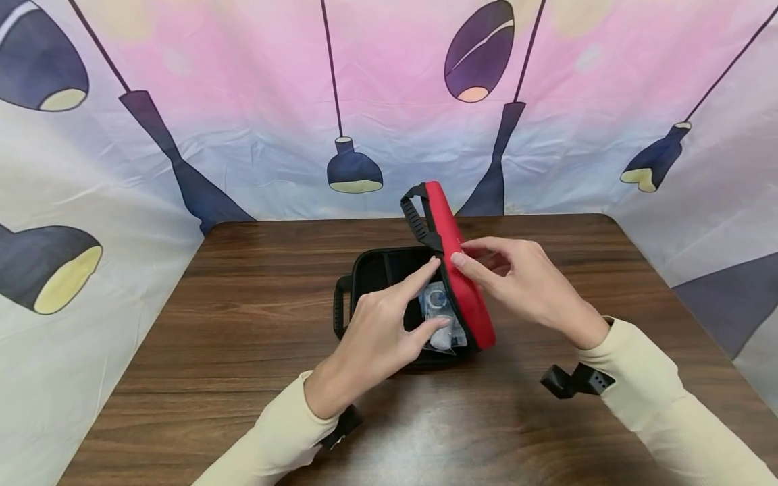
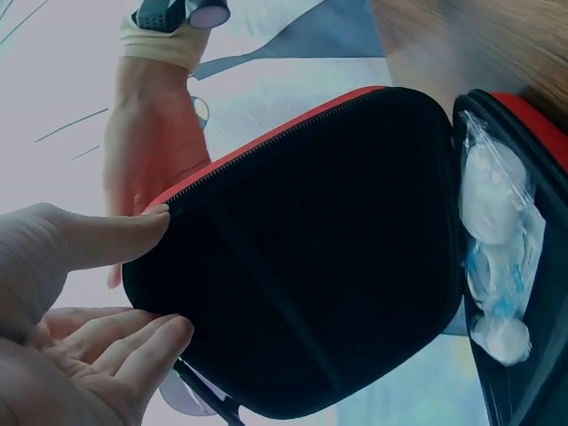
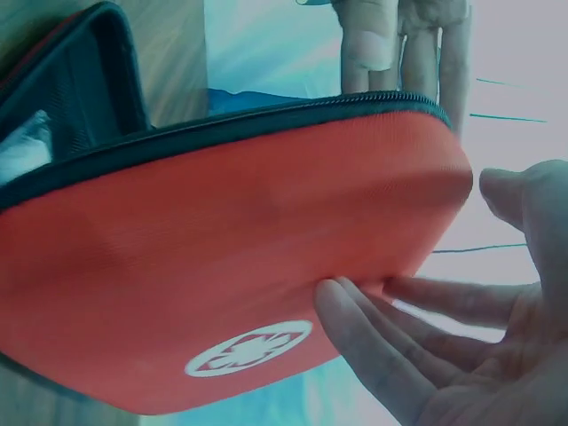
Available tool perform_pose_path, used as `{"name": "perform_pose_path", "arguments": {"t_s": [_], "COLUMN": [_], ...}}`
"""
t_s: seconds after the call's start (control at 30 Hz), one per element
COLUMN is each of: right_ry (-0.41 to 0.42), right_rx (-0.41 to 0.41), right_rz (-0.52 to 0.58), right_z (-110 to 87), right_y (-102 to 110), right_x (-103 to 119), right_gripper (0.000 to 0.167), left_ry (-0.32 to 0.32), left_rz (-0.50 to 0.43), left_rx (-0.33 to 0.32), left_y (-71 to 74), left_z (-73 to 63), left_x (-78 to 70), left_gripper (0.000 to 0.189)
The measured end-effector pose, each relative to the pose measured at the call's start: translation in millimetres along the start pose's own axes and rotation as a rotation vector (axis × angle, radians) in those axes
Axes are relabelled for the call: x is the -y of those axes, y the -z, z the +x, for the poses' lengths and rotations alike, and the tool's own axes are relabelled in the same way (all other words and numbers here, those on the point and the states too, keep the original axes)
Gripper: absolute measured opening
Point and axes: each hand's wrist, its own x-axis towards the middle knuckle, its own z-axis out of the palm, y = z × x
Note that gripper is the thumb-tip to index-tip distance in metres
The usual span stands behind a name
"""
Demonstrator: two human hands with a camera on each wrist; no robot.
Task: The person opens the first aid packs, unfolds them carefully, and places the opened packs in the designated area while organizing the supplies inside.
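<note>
A red zippered first-aid case, its lid (image 1: 464,290) raised, stands on the table. A white emblem (image 3: 248,349) marks the lid's outer face, and the inside (image 2: 319,240) is black. My left hand (image 1: 379,324) reaches over the base with straight fingers, thumb spread apart, fingertips right at the lid's edge. On the outer side, my right hand (image 1: 516,277) rests its fingertips against the red shell, as the right wrist view shows, with the thumb held apart near the zipper edge. Clear plastic packets (image 1: 439,304) with white contents lie in the black base (image 1: 372,266).
A black carrying handle (image 1: 413,212) hangs from the lid, and another handle (image 1: 340,304) sticks out left of the base. The dark wooden table (image 1: 261,304) extends around the case. Behind it hangs a cloth (image 1: 255,135) printed with lamps.
</note>
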Motion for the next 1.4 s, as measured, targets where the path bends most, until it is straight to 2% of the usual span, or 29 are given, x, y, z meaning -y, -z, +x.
{"name": "perform_pose_path", "arguments": {"t_s": [0.17,0.33,0.5,0.6,0.8,1.03,1.2,1.4], "right_ry": [-0.061,-0.078,-0.095,-0.112,-0.14,-0.142,-0.127,-0.14], "right_rx": [0.011,0.017,0.006,0.005,-0.008,-0.04,-0.09,-0.133], "right_rz": [-0.038,-0.036,-0.033,-0.017,0.003,0.013,0.004,0.005], "right_z": [2.7,0.7,-5.3,-8.6,-12.0,-21.1,-28.2,-35.7], "right_y": [7,12,21,28,39,46,50,55], "right_x": [6,8,8,5,-8,-24,-37,-50], "right_gripper": [0.066,0.066,0.064,0.063,0.056,0.049,0.046,0.044], "left_ry": [0.017,0.012,-0.004,0.017,0.138,0.29,0.406,0.512], "left_rz": [-0.086,-0.15,-0.142,-0.106,-0.008,0.125,0.164,0.25], "left_rx": [0.078,0.117,0.117,0.1,0.055,0.044,0.064,0.14], "left_y": [-3.0,-4.7,-3.9,0.7,13.2,26.4,34.4,36.5], "left_z": [3.7,6.0,5.2,-0.2,-14.7,-31.9,-43.5,-54.7], "left_x": [1.2,3.9,8.2,14.5,33.3,53.2,67.5,83.5], "left_gripper": [0.076,0.078,0.074,0.067,0.056,0.045,0.037,0.036]}}
